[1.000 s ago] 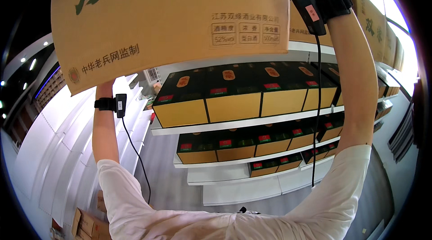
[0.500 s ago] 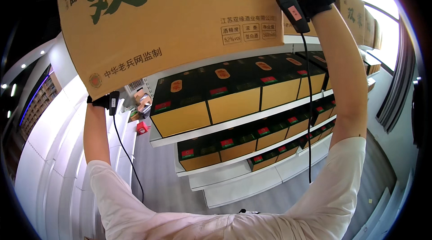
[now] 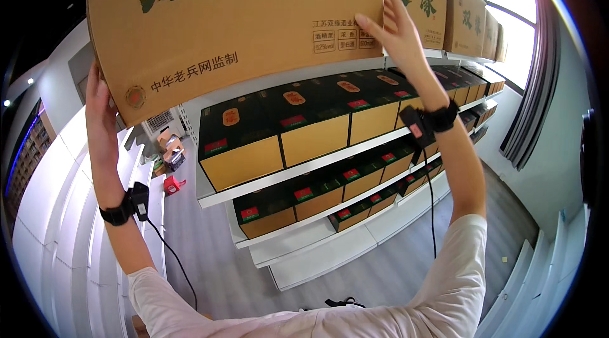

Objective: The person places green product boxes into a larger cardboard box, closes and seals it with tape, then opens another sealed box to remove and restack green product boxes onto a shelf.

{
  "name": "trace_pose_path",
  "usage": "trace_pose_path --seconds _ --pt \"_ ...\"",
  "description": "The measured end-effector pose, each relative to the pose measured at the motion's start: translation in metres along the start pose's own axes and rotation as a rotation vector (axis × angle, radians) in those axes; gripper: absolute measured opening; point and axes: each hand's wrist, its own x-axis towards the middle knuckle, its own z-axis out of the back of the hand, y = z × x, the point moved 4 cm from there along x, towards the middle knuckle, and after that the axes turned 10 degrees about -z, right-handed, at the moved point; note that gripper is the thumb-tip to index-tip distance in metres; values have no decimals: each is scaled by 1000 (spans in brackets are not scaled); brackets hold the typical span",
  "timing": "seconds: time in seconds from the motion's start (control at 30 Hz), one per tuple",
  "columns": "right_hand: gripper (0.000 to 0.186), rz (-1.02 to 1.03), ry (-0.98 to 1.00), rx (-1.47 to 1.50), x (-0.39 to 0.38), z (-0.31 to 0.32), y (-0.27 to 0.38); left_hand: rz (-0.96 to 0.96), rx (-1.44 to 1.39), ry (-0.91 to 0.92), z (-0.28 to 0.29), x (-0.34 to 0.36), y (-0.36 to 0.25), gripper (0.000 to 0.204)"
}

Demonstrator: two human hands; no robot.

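White shelves point(image 3: 70, 224) curve down the left side of the frame. Next is the left hand point(image 3: 101, 110), with its fingers up at the low left edge of a big brown cardboard carton point(image 3: 241, 27); I can't tell how tight that grip is. The carton fills the top middle, a bit tipped, with big green brush writing on its front. Below it, dark green boxes point(image 3: 315, 141) with gold ends sit in rows on a white shelf rack point(image 3: 327, 259). Then comes the right hand point(image 3: 403, 40) at the carton's right edge; its grip is spread, thumb well away from the fingers. A black strap point(image 3: 445, 117) goes around that wrist. More brown cartons point(image 3: 466, 18) stand in a row, upper right, and a gray curtain point(image 3: 536, 84) hangs past them.
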Motion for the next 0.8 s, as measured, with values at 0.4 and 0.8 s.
trace_pose_path --seconds 0.4,0.8 --pt "76 -165 119 273 -42 -23 -10 -50 268 11 -22 -26 -6 64" --pt "78 59 -93 -95 -33 -43 -41 43 437 25 -26 -7 39 68"
